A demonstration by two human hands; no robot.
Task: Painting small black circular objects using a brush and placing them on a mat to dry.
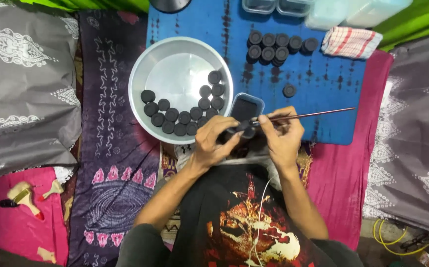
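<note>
Left hand fingers pinch a small black disc by its rim, over the lap beside the metal pan. Right hand fingers pinch a thin paintbrush. Disc appears light, rigid; edge grip suits wet faces.

- Small black disc: round, matte, pinched in the fingertips of the left hand, raised above the lap, just below the little tub; mostly hidden by fingers.
- Thin paintbrush: long reddish-brown handle, held near level in the right hand, handle end pointing right over the blue cloth, tip end touching the disc.
- Small clear plastic tub: rectangular, rounded corners, open, dark inside, standing just beside the metal pan's rim.
</note>
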